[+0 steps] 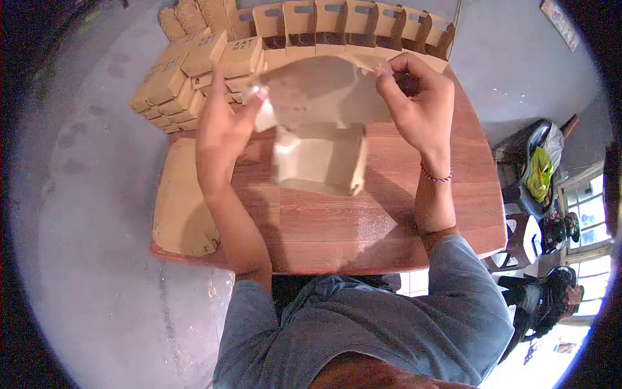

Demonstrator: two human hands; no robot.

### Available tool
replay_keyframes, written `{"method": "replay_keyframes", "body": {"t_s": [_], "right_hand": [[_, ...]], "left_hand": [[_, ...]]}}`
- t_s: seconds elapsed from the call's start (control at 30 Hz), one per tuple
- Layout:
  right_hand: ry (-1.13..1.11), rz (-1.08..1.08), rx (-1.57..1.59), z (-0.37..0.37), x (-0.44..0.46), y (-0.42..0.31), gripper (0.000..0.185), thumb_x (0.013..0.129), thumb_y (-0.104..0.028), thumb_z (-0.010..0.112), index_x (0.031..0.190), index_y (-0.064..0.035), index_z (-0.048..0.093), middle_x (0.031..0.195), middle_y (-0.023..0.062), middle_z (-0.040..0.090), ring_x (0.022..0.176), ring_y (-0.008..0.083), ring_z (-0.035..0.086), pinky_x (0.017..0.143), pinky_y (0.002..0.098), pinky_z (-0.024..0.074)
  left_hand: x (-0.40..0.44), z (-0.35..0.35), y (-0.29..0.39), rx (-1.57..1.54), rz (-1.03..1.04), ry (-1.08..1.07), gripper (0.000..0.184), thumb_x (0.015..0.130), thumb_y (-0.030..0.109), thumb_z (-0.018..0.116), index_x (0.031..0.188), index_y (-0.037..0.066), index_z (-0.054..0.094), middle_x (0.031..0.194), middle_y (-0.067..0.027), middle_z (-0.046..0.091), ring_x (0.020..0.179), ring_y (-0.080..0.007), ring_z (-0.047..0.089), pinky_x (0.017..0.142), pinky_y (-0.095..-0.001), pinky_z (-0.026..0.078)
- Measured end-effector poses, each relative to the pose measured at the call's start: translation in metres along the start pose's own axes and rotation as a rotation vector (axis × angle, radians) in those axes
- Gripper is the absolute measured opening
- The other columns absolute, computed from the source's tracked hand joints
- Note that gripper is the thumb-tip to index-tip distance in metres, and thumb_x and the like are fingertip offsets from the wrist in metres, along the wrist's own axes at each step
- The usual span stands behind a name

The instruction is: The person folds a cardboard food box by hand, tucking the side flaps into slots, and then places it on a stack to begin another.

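A brown cardboard box (321, 159) is in front of me, tilted, with its tray-like part towards me and its wide lid panel (317, 91) raised behind. My right hand (421, 104) pinches a flap at the panel's upper right corner between thumb and fingers. At the left end of the panel, my left hand (227, 126) has its thumb against a pale side flap; some of its fingers are blurred or hidden, and the index finger points up. The box's near edges are slightly smeared by motion.
Flat cardboard sheets (184, 201) lie at the table's left side. Folded closed boxes (172, 78) are stacked at the back left. Along the back edge runs a row of cardboard carriers with handle holes (330, 26). A stool (518, 243) and bags (541, 172) are off to the right.
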State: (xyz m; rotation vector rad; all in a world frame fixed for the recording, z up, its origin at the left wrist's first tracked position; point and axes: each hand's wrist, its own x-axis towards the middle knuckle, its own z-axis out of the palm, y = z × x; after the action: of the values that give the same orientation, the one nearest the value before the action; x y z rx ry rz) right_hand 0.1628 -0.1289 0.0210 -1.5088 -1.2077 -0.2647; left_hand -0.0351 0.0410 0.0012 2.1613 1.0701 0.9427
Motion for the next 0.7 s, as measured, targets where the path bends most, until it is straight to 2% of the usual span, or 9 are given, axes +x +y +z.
{"method": "replay_keyframes", "body": {"t_s": [0.03,0.13,0.17,0.23,0.27,0.33,0.37,0.57,0.7], "right_hand": [[0.023,-0.002,-0.028,0.000,0.001,0.000,0.017,0.082,-0.017,0.072,0.079,-0.0020,0.065,0.065,0.0077,0.064,0.057,0.0111,0.061,0.054,0.0265,0.0480],[0.078,-0.077,-0.085,0.003,-0.001,-0.001,0.016,0.081,-0.016,0.072,0.077,-0.0026,0.065,0.064,0.0073,0.063,0.055,0.0131,0.061,0.054,0.0275,0.0488],[0.109,-0.152,-0.114,0.004,-0.002,-0.002,0.015,0.080,-0.016,0.073,0.077,-0.0031,0.064,0.064,0.0071,0.063,0.054,0.0142,0.061,0.053,0.0280,0.0492],[0.100,-0.240,-0.123,0.006,-0.005,-0.004,0.015,0.079,-0.014,0.073,0.077,-0.0038,0.064,0.064,0.0069,0.062,0.054,0.0151,0.062,0.053,0.0281,0.0493],[0.095,-0.331,-0.130,0.007,-0.007,-0.006,0.014,0.078,-0.013,0.074,0.076,-0.0044,0.063,0.065,0.0068,0.062,0.053,0.0160,0.062,0.052,0.0281,0.0494],[0.077,-0.408,-0.098,0.010,-0.009,-0.010,0.014,0.076,-0.010,0.075,0.076,-0.0053,0.063,0.066,0.0063,0.061,0.052,0.0158,0.061,0.049,0.0273,0.0482],[0.067,-0.455,-0.100,0.010,-0.011,-0.011,0.014,0.076,-0.010,0.076,0.076,-0.0050,0.062,0.067,0.0065,0.061,0.052,0.0161,0.061,0.048,0.0272,0.0477],[0.044,-0.518,-0.060,0.015,-0.014,-0.013,0.015,0.075,-0.009,0.076,0.074,-0.0044,0.062,0.067,0.0068,0.060,0.052,0.0166,0.061,0.047,0.0269,0.0483],[0.019,-0.346,0.008,0.019,-0.013,-0.014,0.013,0.076,-0.011,0.076,0.075,-0.0036,0.065,0.066,0.0061,0.062,0.053,0.0129,0.060,0.049,0.0256,0.0484]], "left_hand": [[0.000,0.002,-0.001,-0.002,0.001,-0.003,0.070,0.086,0.028,0.071,0.144,0.003,0.041,0.105,-0.0169,0.068,0.090,-0.0189,0.064,0.086,-0.0312,0.049],[-0.002,0.010,0.004,-0.021,0.395,0.315,0.070,0.085,0.032,0.072,0.141,0.002,0.043,0.099,-0.0151,0.066,0.088,-0.0190,0.065,0.083,-0.0338,0.053],[-0.008,0.012,0.008,-0.022,0.392,0.313,0.070,0.085,0.032,0.072,0.141,0.002,0.043,0.099,-0.0151,0.066,0.088,-0.0190,0.065,0.083,-0.0338,0.053],[-0.028,0.007,0.045,-0.535,0.225,0.064,0.055,0.087,0.028,0.072,0.132,0.001,0.053,0.103,-0.0140,0.067,0.088,-0.0148,0.065,0.079,-0.0290,0.053],[-0.029,0.013,0.046,-0.535,0.218,0.070,0.055,0.087,0.028,0.072,0.132,0.001,0.053,0.103,-0.0140,0.067,0.088,-0.0148,0.065,0.079,-0.0290,0.053],[-0.028,0.025,0.045,-0.814,0.262,-0.012,0.040,0.088,0.021,0.072,0.122,0.001,0.062,0.103,-0.0113,0.068,0.086,-0.0110,0.064,0.074,-0.0241,0.053],[-0.029,0.031,0.048,-0.806,0.275,0.035,0.029,0.089,0.013,0.071,0.114,0.000,0.067,0.100,-0.0100,0.069,0.083,-0.0100,0.065,0.073,-0.0222,0.054],[-0.032,0.034,0.053,-0.918,0.194,-0.024,0.018,0.090,0.003,0.065,0.107,-0.003,0.069,0.102,-0.0094,0.069,0.087,-0.0111,0.066,0.077,-0.0217,0.054],[-0.033,0.037,0.051,-0.920,0.276,0.001,0.017,0.089,0.001,0.065,0.105,-0.004,0.069,0.102,-0.0096,0.069,0.087,-0.0118,0.066,0.079,-0.0222,0.054]]}}
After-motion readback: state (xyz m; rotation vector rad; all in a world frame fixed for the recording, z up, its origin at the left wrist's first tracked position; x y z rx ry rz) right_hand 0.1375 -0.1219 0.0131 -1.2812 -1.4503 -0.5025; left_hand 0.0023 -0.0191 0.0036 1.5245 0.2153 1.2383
